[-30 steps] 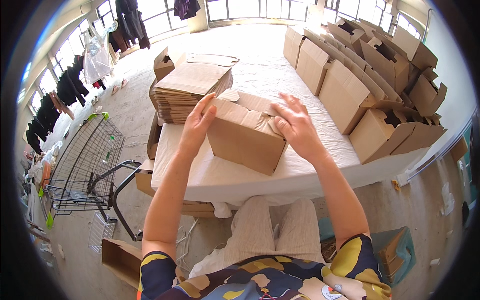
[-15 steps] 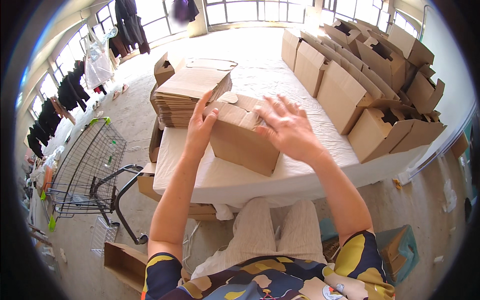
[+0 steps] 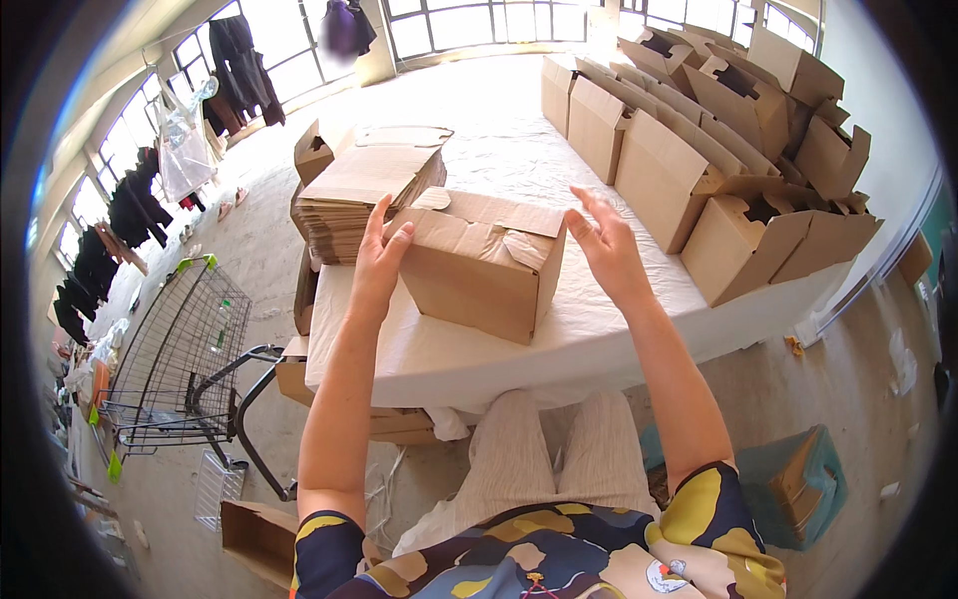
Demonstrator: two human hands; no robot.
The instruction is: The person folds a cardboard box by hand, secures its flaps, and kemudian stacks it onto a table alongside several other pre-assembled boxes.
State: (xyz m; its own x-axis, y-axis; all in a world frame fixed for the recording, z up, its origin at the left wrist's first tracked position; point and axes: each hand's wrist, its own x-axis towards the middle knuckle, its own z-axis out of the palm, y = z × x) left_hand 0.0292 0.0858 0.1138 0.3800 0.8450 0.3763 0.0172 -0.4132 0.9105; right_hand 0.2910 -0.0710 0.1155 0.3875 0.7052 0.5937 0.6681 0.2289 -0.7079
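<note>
A brown cardboard box [image 3: 469, 280] stands near the front edge of the white-covered table [image 3: 439, 361]. Its top flaps are folded over; a small tab sticks up at the back left, and one piece lies crumpled at the right end. At the box's left end is my left hand [image 3: 379, 255], open, its thumb at the top corner; whether it presses on the board I cannot tell. My right hand [image 3: 609, 252] hovers by the right end, fingers spread, holding nothing. Just behind my left hand lies a stack of flattened cartons [image 3: 364, 180].
Rows of open cardboard boxes [image 3: 659, 165] fill the table's right side. On the floor to the left stands a wire shopping cart [image 3: 185, 339]. Below the table are an open carton [image 3: 254, 539] and a box in a teal bag [image 3: 798, 489]. Dark clothes [image 3: 239, 65] hang along the windows.
My right hand has come off the box top and moved out to the right of it. The crumpled piece it covered now shows. My left hand stays at the left end.
</note>
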